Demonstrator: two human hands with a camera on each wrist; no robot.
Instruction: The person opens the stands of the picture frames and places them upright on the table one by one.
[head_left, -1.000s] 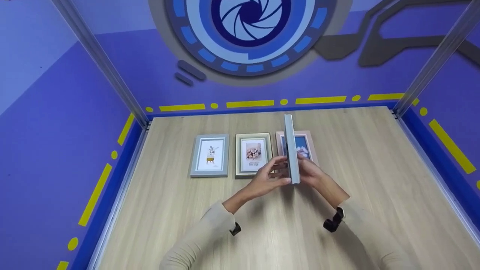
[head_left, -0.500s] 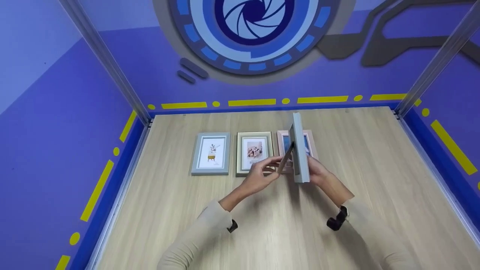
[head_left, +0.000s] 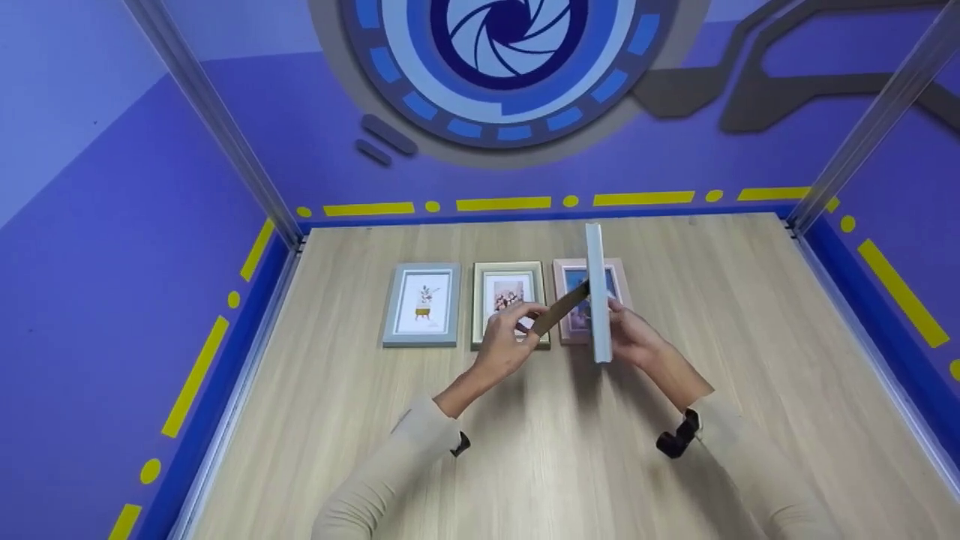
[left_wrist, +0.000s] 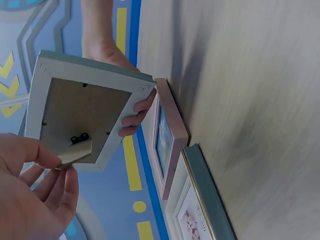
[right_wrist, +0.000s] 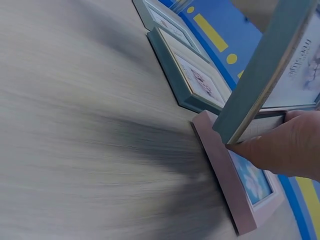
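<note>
A picture frame (head_left: pixel 598 300) is held on edge above the tabletop (head_left: pixel 525 465), its brown-backed rear facing the person's left. The right hand (head_left: pixel 637 337) grips it, fingers on the back and thumb at the front. The left hand (head_left: pixel 504 346) pinches the free end of a brown stand flap (head_left: pixel 559 311), which slants out from that back; it seems to join at a small black fitting (left_wrist: pixel 79 138), though the left wrist view is dim there.

Behind, three more frames lie face up in a row: a pink frame (head_left: pixel 559 281), partly hidden by the raised one and the flap; a gold-edged frame (head_left: pixel 477 307), its lower part covered by the left hand; and a grey-blue frame (head_left: pixel 421 304) in plain sight.

The tabletop is pale wood grain, with soft shadows beneath the hands. Purple-blue walls with yellow dashes and dots enclose it, metal posts (head_left: pixel 217 120) stand at the far corners, and a round emblem (head_left: pixel 510 67) marks the back wall (head_left: pixel 465 180).
</note>
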